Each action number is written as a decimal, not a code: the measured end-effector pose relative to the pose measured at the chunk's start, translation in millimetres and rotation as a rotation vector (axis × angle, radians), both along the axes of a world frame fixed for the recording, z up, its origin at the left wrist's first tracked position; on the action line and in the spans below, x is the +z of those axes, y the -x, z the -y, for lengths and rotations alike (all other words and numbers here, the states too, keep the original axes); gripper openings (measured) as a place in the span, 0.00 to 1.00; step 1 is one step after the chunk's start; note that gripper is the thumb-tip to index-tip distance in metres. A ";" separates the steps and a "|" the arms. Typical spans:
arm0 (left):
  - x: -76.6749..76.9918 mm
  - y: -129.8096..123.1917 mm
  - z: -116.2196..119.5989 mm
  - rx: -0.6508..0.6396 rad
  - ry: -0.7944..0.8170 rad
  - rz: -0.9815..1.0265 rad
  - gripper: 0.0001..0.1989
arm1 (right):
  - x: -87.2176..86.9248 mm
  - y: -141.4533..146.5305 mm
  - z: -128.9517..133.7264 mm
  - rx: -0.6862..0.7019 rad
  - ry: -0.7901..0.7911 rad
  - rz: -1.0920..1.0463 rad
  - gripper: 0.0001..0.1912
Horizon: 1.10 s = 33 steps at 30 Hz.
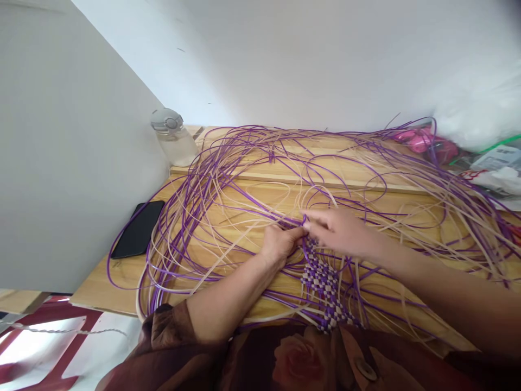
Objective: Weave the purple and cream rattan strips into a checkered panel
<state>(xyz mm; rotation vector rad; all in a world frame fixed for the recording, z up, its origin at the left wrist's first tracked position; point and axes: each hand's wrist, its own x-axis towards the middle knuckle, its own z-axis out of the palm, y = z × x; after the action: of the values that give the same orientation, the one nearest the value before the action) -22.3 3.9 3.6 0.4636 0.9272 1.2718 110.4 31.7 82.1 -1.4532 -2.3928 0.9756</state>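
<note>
A woven band (321,277) of purple and beige strands lies on the wooden table in front of me, its near end against my shirt. At its far end my left hand (280,241) is closed, thumb and fingers pinching purple strands. My right hand (336,231) meets it there, thumb and forefinger closed on a small loop of purple strand (305,220). The exact strands between the fingertips are partly hidden. Long loose purple and beige strands (195,201) spread from the band to both sides and curl around the far part of the table.
A black phone (138,229) lies at the left table edge, with a lidded clear bottle (175,138) behind it by the wall. Plastic bags (499,163) and a pink item (425,142) sit at the right. A raised wooden ledge (260,176) runs along the back.
</note>
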 end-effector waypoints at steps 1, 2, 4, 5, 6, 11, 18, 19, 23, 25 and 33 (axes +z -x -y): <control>0.3 -0.8 -0.3 0.006 -0.009 0.022 0.15 | 5.5 -1.5 -8.0 0.055 -0.189 0.045 0.20; 0.3 -1.3 -0.6 0.010 -0.027 0.030 0.16 | 9.6 -1.7 -15.1 0.118 -0.323 0.066 0.16; -0.5 -1.9 -1.2 0.019 -0.041 0.019 0.16 | 12.1 2.1 -24.5 0.253 -0.420 0.081 0.13; -1.1 -2.0 -1.6 0.024 -0.038 0.008 0.15 | 10.6 5.8 -26.5 0.301 -0.430 0.101 0.13; -1.8 -2.0 -1.9 0.030 -0.038 -0.003 0.15 | 7.9 10.2 -26.9 0.320 -0.449 0.131 0.12; -3.5 -0.9 -2.7 0.027 -0.079 -0.001 0.16 | -4.1 28.6 -23.9 0.359 -0.559 0.212 0.10; -0.5 2.3 -2.6 -0.002 0.001 0.008 0.16 | -23.3 3.7 -62.5 -0.187 0.036 -0.212 0.13; -0.3 2.6 -2.9 -0.003 0.003 0.007 0.16 | -27.2 -4.4 -66.2 -0.265 0.122 -0.283 0.15; -0.1 3.5 -4.4 -0.019 0.029 0.023 0.13 | -23.3 -31.6 -56.8 -0.133 0.334 -0.371 0.20; -0.8 3.4 -4.7 -0.048 0.036 0.023 0.13 | -9.5 -34.1 -42.2 0.125 0.311 -0.266 0.18; -2.2 2.0 -2.0 -0.039 -0.052 0.024 0.15 | -0.5 24.6 -47.0 0.194 0.045 -0.184 0.10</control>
<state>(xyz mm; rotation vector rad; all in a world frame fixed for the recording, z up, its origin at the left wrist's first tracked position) -24.3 5.9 1.4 0.5040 0.8623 1.2657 85.7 78.8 81.5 -1.1053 -2.4230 1.1579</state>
